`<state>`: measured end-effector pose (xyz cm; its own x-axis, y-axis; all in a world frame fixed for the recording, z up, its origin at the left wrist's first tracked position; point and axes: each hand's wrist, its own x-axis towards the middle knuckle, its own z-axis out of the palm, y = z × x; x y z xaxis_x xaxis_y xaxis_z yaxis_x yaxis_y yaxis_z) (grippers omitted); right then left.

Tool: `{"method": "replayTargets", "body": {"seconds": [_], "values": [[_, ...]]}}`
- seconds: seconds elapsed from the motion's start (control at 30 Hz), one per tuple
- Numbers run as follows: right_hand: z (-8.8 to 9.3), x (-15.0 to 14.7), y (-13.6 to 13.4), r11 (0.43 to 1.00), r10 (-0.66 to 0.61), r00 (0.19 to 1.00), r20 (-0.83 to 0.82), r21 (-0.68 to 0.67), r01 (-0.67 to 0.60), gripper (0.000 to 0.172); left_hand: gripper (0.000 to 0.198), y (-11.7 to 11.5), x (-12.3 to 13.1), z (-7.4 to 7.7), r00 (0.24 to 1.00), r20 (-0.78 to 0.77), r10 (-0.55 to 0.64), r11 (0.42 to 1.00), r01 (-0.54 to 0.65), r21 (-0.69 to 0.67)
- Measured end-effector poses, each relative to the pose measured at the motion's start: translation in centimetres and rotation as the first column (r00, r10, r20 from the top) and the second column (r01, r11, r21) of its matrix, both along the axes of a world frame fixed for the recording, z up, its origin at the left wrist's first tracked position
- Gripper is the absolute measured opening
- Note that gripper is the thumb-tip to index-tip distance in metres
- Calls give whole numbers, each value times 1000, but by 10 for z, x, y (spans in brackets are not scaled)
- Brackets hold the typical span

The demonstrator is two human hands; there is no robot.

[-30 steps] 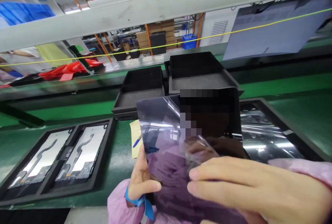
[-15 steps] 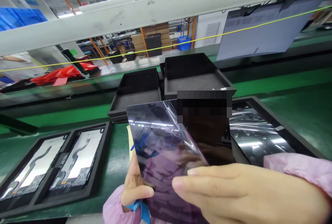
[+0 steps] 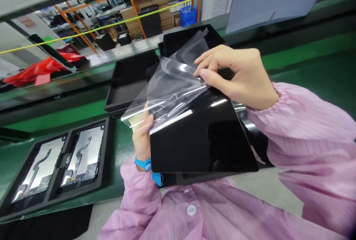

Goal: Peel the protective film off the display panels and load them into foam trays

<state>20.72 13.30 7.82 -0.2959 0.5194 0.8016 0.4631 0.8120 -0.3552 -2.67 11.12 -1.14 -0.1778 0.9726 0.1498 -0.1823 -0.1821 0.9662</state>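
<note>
A glossy black screen panel (image 3: 194,143) is held up in front of my body, tilted toward me. My left hand (image 3: 143,136) grips its left edge, thumb on the front, the other fingers hidden behind. A blue wrist strap (image 3: 144,163) circles that wrist. Clear protective film (image 3: 172,84) is lifted off the lower part of the panel and folds over its upper part. Fingers and thumb of my right hand (image 3: 230,73) pinch the film near the panel's upper right. Part of the film passes in front of my left fingers.
At left lies a black foam tray (image 3: 107,158) with two screen parts (image 3: 86,155) showing silver backs and flex cables. Dark open trays (image 3: 125,99) stand behind the panel. A yellow cord (image 3: 119,22) crosses above the bench, and a grey monitor back (image 3: 267,6) hangs at upper right.
My right hand has moved up and away from me, pulling the film off the panel's lower part. My left hand keeps its hold, and the view has tipped downward.
</note>
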Motion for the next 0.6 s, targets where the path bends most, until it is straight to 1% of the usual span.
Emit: {"method": "replayTargets", "body": {"seconds": [0.07, 0.13, 0.23, 0.3, 0.37, 0.43, 0.53, 0.6], "values": [[1, 2, 0, 1000, -22, 998, -63, -14, 21, 27, 18, 3, 2, -1, 999, -22, 48, 996, -46, 72], [1, 4, 0, 999, -34, 997, -66, -35, 32, 26, 17, 5, 2, -3, 997, -42, 65, 991, -60, 119], [0, 4, 1, 998, -44, 998, -43, -52, 42, 27, 16, 10, -1, -5, 998, -42, 57, 991, -51, 123], [-1, 5, 1, 998, -52, 998, -37, -46, 50, 27, 15, 10, -2, -3, 998, -36, 58, 992, -54, 112], [-1, 7, 2, 998, -60, 998, -25, -29, 59, 26, 15, 7, 1, 3, 998, -27, 50, 995, -47, 92], [-1, 12, 5, 998, -58, 998, 12, -5, 58, 25, 18, 1, 8, 13, 1000, 16, 18, 999, -19, 42], [-1, 22, 11, 999, -45, 995, 87, -11, 46, 24, 29, -10, 22, 28, 991, 124, -57, 997, 62, -40], [-3, 27, 15, 998, -51, 991, 128, -34, 55, 24, 34, -13, 28, 34, 977, 183, -109, 992, 119, -44]]}}
